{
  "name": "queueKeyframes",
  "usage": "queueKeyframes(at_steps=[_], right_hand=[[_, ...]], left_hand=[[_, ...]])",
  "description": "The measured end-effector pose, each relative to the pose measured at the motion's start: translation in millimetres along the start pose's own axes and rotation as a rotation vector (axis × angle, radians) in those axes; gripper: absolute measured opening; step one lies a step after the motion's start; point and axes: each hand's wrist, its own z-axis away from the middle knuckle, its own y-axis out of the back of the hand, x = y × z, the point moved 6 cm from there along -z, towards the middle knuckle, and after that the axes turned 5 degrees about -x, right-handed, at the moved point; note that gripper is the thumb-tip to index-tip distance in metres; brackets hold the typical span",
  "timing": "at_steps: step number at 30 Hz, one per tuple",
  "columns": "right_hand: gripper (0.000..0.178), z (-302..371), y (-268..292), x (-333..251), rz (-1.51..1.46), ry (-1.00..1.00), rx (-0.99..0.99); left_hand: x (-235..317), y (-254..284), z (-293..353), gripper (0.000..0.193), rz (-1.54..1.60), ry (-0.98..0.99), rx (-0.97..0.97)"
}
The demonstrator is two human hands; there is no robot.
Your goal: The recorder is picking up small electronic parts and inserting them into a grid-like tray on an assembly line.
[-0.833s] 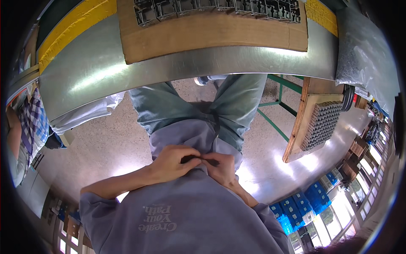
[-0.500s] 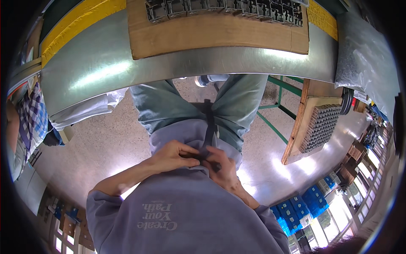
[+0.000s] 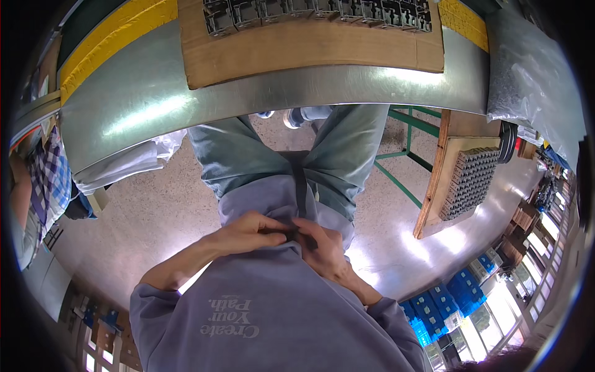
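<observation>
My left hand (image 3: 248,234) and right hand (image 3: 328,251) meet just below the centre of the frame, in front of my waist, fingertips close together over the grey-purple shirt (image 3: 282,297). The black strap (image 3: 301,195) runs from between them up the middle of the picture, across the shirt's lower part toward my green-grey trousers (image 3: 229,158). My left thumb and forefinger are bent inward at its near end, and my right fingers curl beside it; that spot is dark and partly hidden, so I cannot tell whether either hand is closed on the strap, on shirt cloth or on nothing.

Across the top of the frame lies a metal table (image 3: 139,121), with a cardboard sheet (image 3: 310,53) bearing a row of metal parts (image 3: 316,11). A clear plastic bag (image 3: 533,80) fills the upper right. Below it, at right, small grey pieces (image 3: 469,184) sit on a wooden board (image 3: 432,180), near a green metal frame (image 3: 409,146). Blue crates (image 3: 462,294) stand at lower right.
</observation>
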Motion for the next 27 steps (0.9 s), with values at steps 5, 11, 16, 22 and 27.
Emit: queueKeyframes(at_steps=[5, 11, 16, 22, 27], right_hand=[[0.048, 2.3, -5.9, 0.8, -0.013, 0.015, -0.1], [0.052, -1.0, -7.1, -2.9, -0.022, 0.057, -0.229], [0.061, -0.8, -4.1, -8.3, -0.029, 0.07, -0.312], [0.064, -1.8, -6.7, -9.7, 0.051, 0.107, -0.34], [0.068, 0.0, -6.2, -11.7, -0.015, -0.006, -0.257]], left_hand=[[-5.0, -7.0, 0.6, 0.031, 0.078, -0.02, 0.128], [-9.4, -2.1, -3.5, 0.029, 0.064, -0.051, 0.172], [-9.8, 1.1, -11.1, 0.027, -0.07, -0.042, 0.096], [-22.9, 2.3, -11.5, 0.028, 0.24, 0.017, 0.077], [-7.2, -2.2, -13.4, 0.026, 0.053, 0.011, 0.073]])
